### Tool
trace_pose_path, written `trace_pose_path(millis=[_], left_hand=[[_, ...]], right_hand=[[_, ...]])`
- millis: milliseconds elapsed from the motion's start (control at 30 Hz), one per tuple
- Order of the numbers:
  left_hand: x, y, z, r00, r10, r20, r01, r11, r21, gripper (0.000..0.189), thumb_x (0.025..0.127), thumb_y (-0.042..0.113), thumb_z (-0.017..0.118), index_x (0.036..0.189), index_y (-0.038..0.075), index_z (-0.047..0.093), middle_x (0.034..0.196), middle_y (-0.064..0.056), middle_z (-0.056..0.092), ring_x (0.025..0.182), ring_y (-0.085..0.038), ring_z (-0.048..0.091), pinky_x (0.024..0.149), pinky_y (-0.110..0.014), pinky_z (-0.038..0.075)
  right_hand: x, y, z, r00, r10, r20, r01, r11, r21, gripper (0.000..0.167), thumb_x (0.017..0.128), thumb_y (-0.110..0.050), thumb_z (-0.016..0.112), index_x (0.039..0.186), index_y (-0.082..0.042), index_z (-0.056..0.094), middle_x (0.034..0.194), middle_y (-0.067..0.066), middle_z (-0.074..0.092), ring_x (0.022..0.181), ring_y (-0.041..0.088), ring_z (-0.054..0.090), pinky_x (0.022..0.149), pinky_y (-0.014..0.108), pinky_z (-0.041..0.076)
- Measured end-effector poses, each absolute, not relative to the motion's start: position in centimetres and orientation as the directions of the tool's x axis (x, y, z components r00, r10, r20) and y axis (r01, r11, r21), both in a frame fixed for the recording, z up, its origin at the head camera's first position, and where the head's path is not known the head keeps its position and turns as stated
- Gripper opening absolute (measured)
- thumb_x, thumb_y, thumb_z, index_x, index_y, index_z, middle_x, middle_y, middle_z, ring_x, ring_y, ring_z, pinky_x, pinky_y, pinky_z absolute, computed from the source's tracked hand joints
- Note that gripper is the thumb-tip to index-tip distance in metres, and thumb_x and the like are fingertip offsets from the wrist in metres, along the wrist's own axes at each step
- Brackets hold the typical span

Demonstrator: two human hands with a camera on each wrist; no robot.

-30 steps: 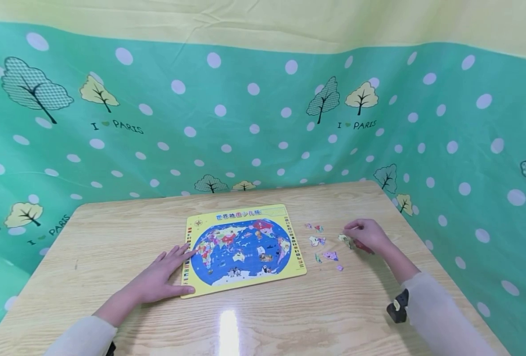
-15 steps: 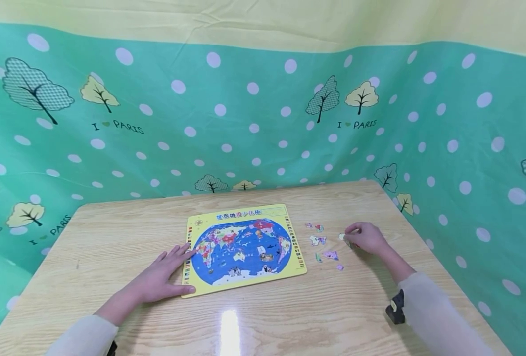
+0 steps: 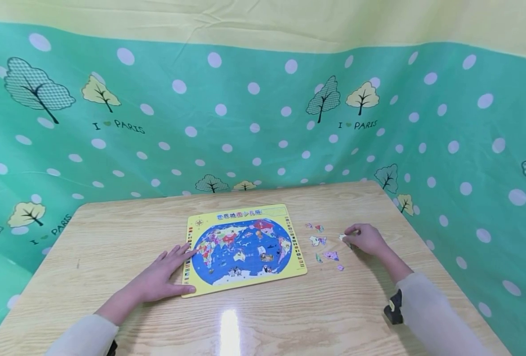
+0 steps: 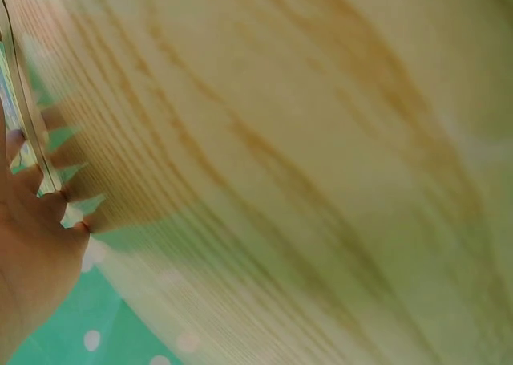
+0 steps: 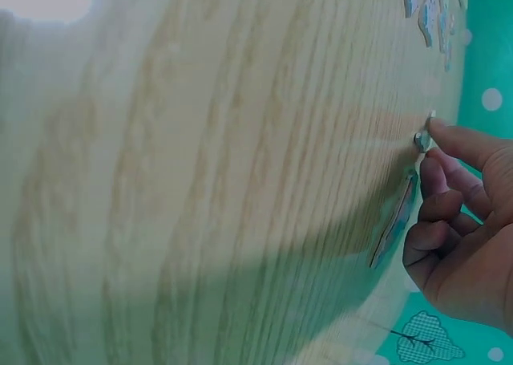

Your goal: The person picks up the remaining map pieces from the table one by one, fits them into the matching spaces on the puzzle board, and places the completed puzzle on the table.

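Observation:
A yellow-framed world map puzzle board (image 3: 245,293) lies on the table, its blue ocean filled with coloured land shapes. My left hand (image 3: 165,277) rests on its left edge with fingers spread, the thumb at the near corner. In the left wrist view, the left hand (image 4: 36,245) shows at the left border. To the right of the board, my right hand (image 3: 368,239) pinches a small pale puzzle piece (image 3: 342,237) between thumb and index finger. The right wrist view shows the other fingers of the right hand (image 5: 469,229) curled, close over another flat puzzle piece (image 5: 393,225).
Between board and right hand lie several loose pieces, among them a white-and-purple piece (image 3: 317,241), a purple piece (image 3: 331,255) and a small pink piece (image 3: 340,268). A green dotted curtain (image 3: 254,138) hangs behind and beside the wooden table (image 3: 280,321).
My right hand has shifted slightly, its fingers closing on the pale piece, which now shows less beneath them. The red piece seen earlier under the hand is now hidden. My left hand stays put.

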State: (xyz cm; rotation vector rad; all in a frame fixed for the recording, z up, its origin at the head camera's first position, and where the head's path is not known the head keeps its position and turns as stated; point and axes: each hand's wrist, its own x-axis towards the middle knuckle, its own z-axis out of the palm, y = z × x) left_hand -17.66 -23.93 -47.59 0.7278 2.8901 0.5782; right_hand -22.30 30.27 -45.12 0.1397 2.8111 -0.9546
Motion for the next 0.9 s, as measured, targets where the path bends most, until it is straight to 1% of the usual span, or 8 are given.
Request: trace_pose_path(millis=[300, 500, 600, 900], left_hand=[[-17.66, -23.88, -47.52, -0.879, 0.477, -0.002, 0.439, 0.809, 0.391, 0.093, 0.072, 0.069, 0.061, 0.146, 0.018, 0.035, 0.154, -0.014, 0.025, 0.141, -0.041, 0.021, 0.112, -0.062, 0.015], [-17.62, -23.84, -47.45, -0.878, 0.479, -0.003, 0.439, 0.808, 0.393, 0.093, 0.073, 0.069, 0.062, 0.146, 0.018, 0.035, 0.154, -0.014, 0.025, 0.141, -0.041, 0.021, 0.112, -0.062, 0.015], [-17.59, -23.81, -47.43, -0.879, 0.478, -0.003, 0.438, 0.808, 0.395, 0.093, 0.073, 0.069, 0.062, 0.145, 0.018, 0.035, 0.154, -0.014, 0.025, 0.141, -0.041, 0.021, 0.113, -0.061, 0.014], [-17.53, -23.82, -47.48, -0.880, 0.475, -0.004, 0.434, 0.807, 0.401, 0.093, 0.072, 0.069, 0.062, 0.146, 0.019, 0.035, 0.154, -0.014, 0.025, 0.141, -0.041, 0.021, 0.113, -0.061, 0.014]], right_hand=[[-22.31, 29.98, -44.98, -0.980, 0.049, -0.194, 0.154, 0.802, -0.577, 0.029, 0.088, -0.020, 0.063, 0.107, 0.002, 0.064, 0.073, 0.007, 0.063, 0.063, 0.016, 0.055, 0.055, 0.025, 0.043], [-22.35, 29.80, -44.90, -0.980, 0.061, -0.192, 0.160, 0.812, -0.561, 0.027, 0.087, -0.020, 0.064, 0.105, 0.001, 0.065, 0.080, 0.008, 0.063, 0.068, 0.016, 0.054, 0.057, 0.025, 0.043], [-22.49, 29.72, -44.84, -0.980, 0.060, -0.191, 0.160, 0.807, -0.568, 0.027, 0.086, -0.020, 0.065, 0.103, 0.001, 0.064, 0.082, 0.009, 0.062, 0.069, 0.017, 0.054, 0.057, 0.025, 0.044], [-22.68, 29.47, -44.62, -0.977, 0.064, -0.204, 0.178, 0.769, -0.614, 0.024, 0.086, -0.016, 0.065, 0.102, 0.002, 0.062, 0.078, 0.009, 0.061, 0.065, 0.017, 0.055, 0.053, 0.026, 0.045]])
